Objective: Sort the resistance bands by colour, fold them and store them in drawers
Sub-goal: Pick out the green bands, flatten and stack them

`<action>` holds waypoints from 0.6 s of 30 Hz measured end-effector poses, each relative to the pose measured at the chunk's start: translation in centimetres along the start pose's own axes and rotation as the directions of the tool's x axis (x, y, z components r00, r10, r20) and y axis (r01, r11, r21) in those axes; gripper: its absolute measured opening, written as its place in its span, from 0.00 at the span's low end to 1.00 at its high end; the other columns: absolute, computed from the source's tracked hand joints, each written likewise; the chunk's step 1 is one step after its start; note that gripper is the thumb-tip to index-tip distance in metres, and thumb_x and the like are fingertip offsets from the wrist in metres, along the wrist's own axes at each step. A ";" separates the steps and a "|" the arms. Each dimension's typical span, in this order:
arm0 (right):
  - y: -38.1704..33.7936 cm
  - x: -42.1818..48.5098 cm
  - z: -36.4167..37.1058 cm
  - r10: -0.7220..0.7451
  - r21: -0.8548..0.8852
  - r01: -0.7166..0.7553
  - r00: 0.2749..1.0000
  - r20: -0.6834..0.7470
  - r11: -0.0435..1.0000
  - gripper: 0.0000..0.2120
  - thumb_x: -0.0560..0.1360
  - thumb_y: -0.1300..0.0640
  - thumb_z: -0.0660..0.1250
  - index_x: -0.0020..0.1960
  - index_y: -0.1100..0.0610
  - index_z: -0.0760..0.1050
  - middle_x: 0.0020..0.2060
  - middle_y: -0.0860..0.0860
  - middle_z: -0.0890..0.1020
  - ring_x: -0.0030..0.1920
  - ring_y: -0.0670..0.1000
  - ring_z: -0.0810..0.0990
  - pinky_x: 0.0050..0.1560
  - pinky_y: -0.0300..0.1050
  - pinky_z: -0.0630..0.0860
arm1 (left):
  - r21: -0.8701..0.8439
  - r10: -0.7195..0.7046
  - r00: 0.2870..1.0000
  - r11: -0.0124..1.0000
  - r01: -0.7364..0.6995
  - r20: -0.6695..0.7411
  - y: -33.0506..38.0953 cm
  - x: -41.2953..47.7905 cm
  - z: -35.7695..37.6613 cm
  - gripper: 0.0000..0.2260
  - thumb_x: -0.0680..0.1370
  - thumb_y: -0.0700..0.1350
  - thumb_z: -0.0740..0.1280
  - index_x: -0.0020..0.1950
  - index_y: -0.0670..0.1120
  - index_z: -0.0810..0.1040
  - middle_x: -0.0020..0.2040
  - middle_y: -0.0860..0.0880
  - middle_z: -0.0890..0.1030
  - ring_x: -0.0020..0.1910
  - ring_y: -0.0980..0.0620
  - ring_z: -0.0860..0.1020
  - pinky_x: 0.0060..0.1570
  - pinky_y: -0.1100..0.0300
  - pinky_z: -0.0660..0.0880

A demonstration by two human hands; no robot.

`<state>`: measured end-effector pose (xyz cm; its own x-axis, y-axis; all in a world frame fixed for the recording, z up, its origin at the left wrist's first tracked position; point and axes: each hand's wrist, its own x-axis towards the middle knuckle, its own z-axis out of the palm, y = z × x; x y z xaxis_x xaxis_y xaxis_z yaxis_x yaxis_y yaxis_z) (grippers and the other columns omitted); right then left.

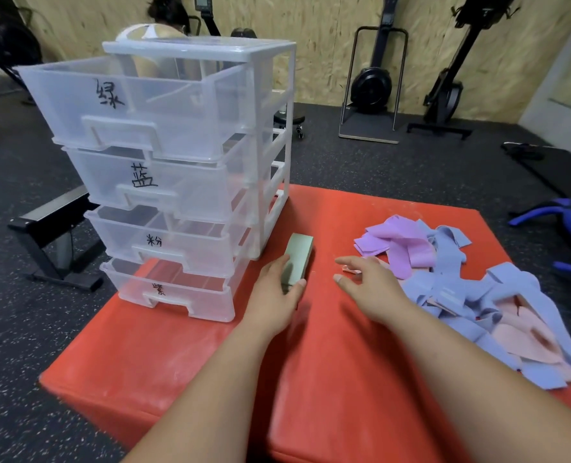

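A person is standing over a red padded block in a gym, and I am watching from beside them. Their left hand is gripping a folded green band, with the fingers curled over one long side and the thumb pressing the other. The band is lying flat on the block, just beside the foot of a clear plastic drawer unit.

The unit's four drawers are all standing pulled out, stepped like stairs, and all are looking empty. Each is carrying a handwritten Chinese colour label. The top drawer is reading green, the second drawer blue, the third drawer pink and the bottom drawer purple.

The right hand is hovering open over the block, fingers spread and holding nothing. Beyond it a loose tangle is lying unfolded: purple bands furthest away, blue bands in the middle and pink bands nearest.

The green band is looking light, soft and stretchy, so its layers will probably be springing apart if let go. I am judging the safest hold to be a pinch across the short width, squeezing every fold together. It should be carried flat and lowered into the top drawer from above, well clear of the drawer's front lip.
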<state>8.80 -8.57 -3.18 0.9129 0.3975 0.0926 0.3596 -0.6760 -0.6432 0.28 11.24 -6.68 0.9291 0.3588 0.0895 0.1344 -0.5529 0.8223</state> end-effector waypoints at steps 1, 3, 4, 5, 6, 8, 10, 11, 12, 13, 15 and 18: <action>0.0 0.1 0.4 0.000 0.006 0.000 1.000 0.010 1.000 0.19 0.80 0.48 0.71 0.70 0.47 0.78 0.59 0.50 0.81 0.64 0.50 0.79 0.69 0.47 0.73 | -0.023 -0.003 1.000 1.000 0.003 -0.008 -0.1 0.2 0.0 0.29 0.82 0.53 0.70 0.82 0.51 0.67 0.78 0.49 0.71 0.76 0.51 0.71 0.71 0.63 0.63; -0.3 0.6 1.2 0.019 0.027 -0.020 0.999 0.050 0.999 0.22 0.82 0.46 0.67 0.75 0.47 0.74 0.63 0.49 0.79 0.68 0.52 0.77 0.71 0.48 0.71 | -0.071 -0.024 0.999 0.997 0.023 -0.021 -0.1 0.6 0.0 0.28 0.83 0.55 0.68 0.82 0.52 0.66 0.78 0.50 0.72 0.76 0.52 0.71 0.71 0.61 0.65; -0.5 1.0 1.7 0.028 0.040 -0.031 0.997 0.070 0.999 0.23 0.83 0.45 0.65 0.77 0.47 0.71 0.68 0.50 0.78 0.70 0.52 0.75 0.72 0.47 0.69 | -0.100 -0.050 0.999 0.994 0.047 -0.021 -0.1 0.9 0.0 0.28 0.83 0.55 0.67 0.82 0.52 0.66 0.79 0.51 0.71 0.77 0.52 0.70 0.72 0.60 0.65; -0.8 1.5 2.2 0.031 0.056 -0.036 0.996 0.088 0.998 0.25 0.84 0.44 0.63 0.79 0.47 0.68 0.73 0.50 0.75 0.73 0.52 0.73 0.74 0.47 0.67 | -0.132 -0.074 0.997 0.989 0.071 -0.018 -0.2 1.2 0.0 0.28 0.84 0.56 0.66 0.83 0.52 0.65 0.80 0.51 0.70 0.77 0.53 0.70 0.73 0.59 0.65; -1.0 2.0 2.8 0.033 0.074 -0.041 0.994 0.101 0.996 0.26 0.84 0.44 0.61 0.80 0.47 0.65 0.76 0.50 0.72 0.76 0.52 0.70 0.75 0.46 0.65 | -0.154 -0.096 0.995 0.984 0.094 -0.012 -0.3 1.5 0.1 0.28 0.84 0.56 0.65 0.83 0.51 0.64 0.81 0.51 0.70 0.78 0.53 0.69 0.75 0.57 0.65; -1.4 3.4 4.0 0.034 0.112 -0.046 0.994 0.106 0.993 0.26 0.85 0.45 0.60 0.82 0.49 0.63 0.79 0.50 0.69 0.78 0.52 0.67 0.77 0.47 0.62 | -0.157 -0.115 0.993 0.981 0.112 -0.009 -0.6 2.2 0.3 0.27 0.85 0.55 0.62 0.84 0.51 0.63 0.81 0.51 0.69 0.79 0.52 0.68 0.76 0.56 0.65; -1.4 4.9 5.2 0.061 0.143 -0.074 0.994 0.095 0.987 0.26 0.86 0.45 0.59 0.82 0.49 0.61 0.79 0.50 0.68 0.78 0.52 0.68 0.77 0.49 0.63 | -0.170 -0.138 0.990 0.976 0.133 -0.013 -0.8 3.0 0.5 0.26 0.86 0.53 0.61 0.84 0.52 0.63 0.81 0.52 0.68 0.79 0.52 0.68 0.76 0.57 0.64; -1.3 5.7 5.6 0.075 0.147 -0.087 0.993 0.087 0.985 0.27 0.85 0.46 0.60 0.82 0.48 0.61 0.79 0.51 0.69 0.77 0.53 0.69 0.77 0.50 0.65 | -0.179 -0.155 0.988 0.973 0.149 -0.020 -0.9 3.5 0.6 0.26 0.86 0.52 0.60 0.84 0.52 0.63 0.82 0.52 0.68 0.79 0.52 0.68 0.76 0.57 0.64; -1.3 6.6 5.9 0.086 0.143 -0.096 0.993 0.078 0.985 0.27 0.85 0.46 0.61 0.82 0.48 0.61 0.77 0.52 0.71 0.75 0.53 0.71 0.75 0.51 0.67 | -0.171 -0.168 0.986 0.972 0.161 -0.023 -0.9 4.0 0.7 0.25 0.86 0.51 0.60 0.84 0.51 0.63 0.81 0.52 0.68 0.79 0.52 0.68 0.76 0.56 0.64; -1.2 7.5 6.1 0.094 0.136 -0.103 0.993 0.069 0.985 0.28 0.84 0.48 0.63 0.82 0.48 0.62 0.75 0.53 0.73 0.73 0.54 0.74 0.73 0.51 0.69 | -0.161 -0.174 0.984 0.972 0.168 -0.024 -0.9 4.5 0.8 0.25 0.85 0.50 0.60 0.83 0.51 0.65 0.80 0.52 0.70 0.78 0.51 0.69 0.76 0.55 0.65; -1.0 9.3 6.2 0.105 0.144 -0.116 0.991 0.078 0.983 0.28 0.82 0.52 0.67 0.81 0.50 0.65 0.70 0.55 0.78 0.68 0.55 0.78 0.69 0.49 0.72 | -0.132 -0.169 0.986 0.977 0.168 0.003 -1.0 5.2 1.4 0.22 0.83 0.48 0.59 0.78 0.51 0.71 0.72 0.51 0.78 0.71 0.49 0.77 0.70 0.51 0.73; -0.4 10.8 6.3 0.095 0.183 -0.116 0.988 0.120 0.976 0.28 0.80 0.59 0.70 0.78 0.54 0.69 0.68 0.53 0.80 0.67 0.53 0.80 0.70 0.50 0.74 | -0.092 -0.136 0.990 0.986 0.138 0.026 -0.7 5.7 2.4 0.23 0.81 0.41 0.61 0.76 0.54 0.73 0.58 0.60 0.81 0.52 0.55 0.81 0.55 0.56 0.78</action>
<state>17.32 -0.08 -6.73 0.9132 0.4029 -0.0611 0.2094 -0.5925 -0.7779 6.27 11.89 -8.08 0.9108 0.4111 -0.0380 0.2290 -0.4266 0.8750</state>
